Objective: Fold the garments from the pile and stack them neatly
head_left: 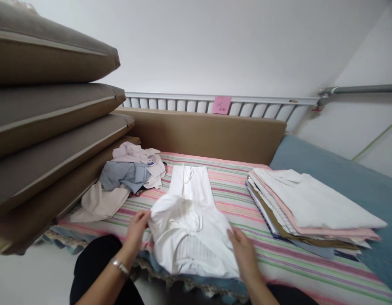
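A white garment with a drawstring (191,220) lies lengthwise on the striped bedspread (234,195) in front of me, its near half bunched up. My left hand (137,231) pinches the garment's left edge, fingers closed on the cloth; a bracelet sits on that wrist. My right hand (243,250) rests against the garment's right edge, its fingers curled on the fabric.
A loose heap of unfolded clothes (126,178) lies at the left. A stack of folded clothes (310,207) sits at the right, beside a blue sheet (351,178). Brown cushions (52,123) are stacked high at the left, and a padded board (211,135) and white rail stand behind.
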Tool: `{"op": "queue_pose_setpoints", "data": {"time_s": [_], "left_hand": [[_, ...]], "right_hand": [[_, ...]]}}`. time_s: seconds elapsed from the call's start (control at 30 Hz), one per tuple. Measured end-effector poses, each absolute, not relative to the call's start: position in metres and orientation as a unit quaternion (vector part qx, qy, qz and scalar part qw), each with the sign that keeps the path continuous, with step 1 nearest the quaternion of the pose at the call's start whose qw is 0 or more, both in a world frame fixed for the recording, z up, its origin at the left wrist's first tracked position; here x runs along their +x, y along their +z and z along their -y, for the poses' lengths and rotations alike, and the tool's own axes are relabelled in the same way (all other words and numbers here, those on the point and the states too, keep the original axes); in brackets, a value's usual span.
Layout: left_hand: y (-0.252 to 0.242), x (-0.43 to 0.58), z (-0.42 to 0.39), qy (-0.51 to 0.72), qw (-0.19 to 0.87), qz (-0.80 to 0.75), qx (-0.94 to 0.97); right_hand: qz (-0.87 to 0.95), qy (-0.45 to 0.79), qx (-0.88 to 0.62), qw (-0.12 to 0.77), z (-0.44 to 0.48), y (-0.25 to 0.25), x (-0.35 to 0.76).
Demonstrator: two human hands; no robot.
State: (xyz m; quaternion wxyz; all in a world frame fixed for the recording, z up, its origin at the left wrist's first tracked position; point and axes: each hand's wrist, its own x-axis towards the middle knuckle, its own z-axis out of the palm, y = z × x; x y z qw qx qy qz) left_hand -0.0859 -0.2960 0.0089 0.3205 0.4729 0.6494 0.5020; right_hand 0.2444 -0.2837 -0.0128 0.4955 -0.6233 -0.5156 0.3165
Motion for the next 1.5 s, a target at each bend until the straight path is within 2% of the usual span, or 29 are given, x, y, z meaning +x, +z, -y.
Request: {"op": "queue_pose_setpoints", "data": {"time_s": [0.13, 0.2, 0.3, 0.37, 0.43, 0.53, 0.67, 0.83, 1.03, 1.17, 1.3, 1.4, 1.5], "left_hand": [[-0.023, -0.139, 0.341, 0.555, 0.381, -0.687, 0.274], [-0.036, -0.153, 0.357, 0.533, 0.309, -0.719, 0.322], [-0.04, -0.157, 0.366, 0.424, 0.128, -0.71, 0.547], [-0.038, -0.151, 0.365, 0.308, 0.064, -0.669, 0.674], [-0.037, -0.141, 0.363, 0.209, 0.036, -0.639, 0.74], [-0.044, -0.126, 0.355, 0.12, 0.014, -0.619, 0.776], [-0.058, -0.122, 0.337, 0.086, 0.025, -0.633, 0.769], [-0.059, -0.132, 0.325, 0.099, 0.057, -0.637, 0.762], [-0.042, -0.134, 0.32, 0.124, 0.104, -0.635, 0.756], [0.005, -0.136, 0.304, 0.273, 0.15, -0.629, 0.712], [0.101, -0.14, 0.295, 0.455, 0.199, -0.571, 0.654], [0.184, -0.142, 0.301, 0.528, 0.177, -0.554, 0.619], [0.257, -0.139, 0.318, 0.547, 0.105, -0.537, 0.634]], "right_hand": [[0.246, 0.483, -0.641, 0.543, 0.299, -0.036, 0.305], [0.248, 0.467, -0.662, 0.531, 0.312, -0.046, 0.324], [0.432, 0.275, -0.713, 0.479, 0.325, -0.051, 0.334], [0.6, 0.118, -0.683, 0.4, 0.328, -0.052, 0.332], [0.718, 0.012, -0.622, 0.311, 0.328, -0.055, 0.327], [0.782, -0.053, -0.588, 0.203, 0.321, -0.064, 0.325], [0.787, -0.071, -0.599, 0.128, 0.304, -0.069, 0.332], [0.78, -0.013, -0.613, 0.124, 0.284, -0.057, 0.341], [0.766, 0.053, -0.598, 0.23, 0.278, -0.014, 0.336], [0.758, 0.066, -0.572, 0.306, 0.277, 0.051, 0.33], [0.714, 0.047, -0.578, 0.393, 0.278, 0.135, 0.333], [0.66, 0.037, -0.601, 0.449, 0.285, 0.201, 0.336], [0.624, 0.053, -0.616, 0.478, 0.299, 0.265, 0.335]]}}
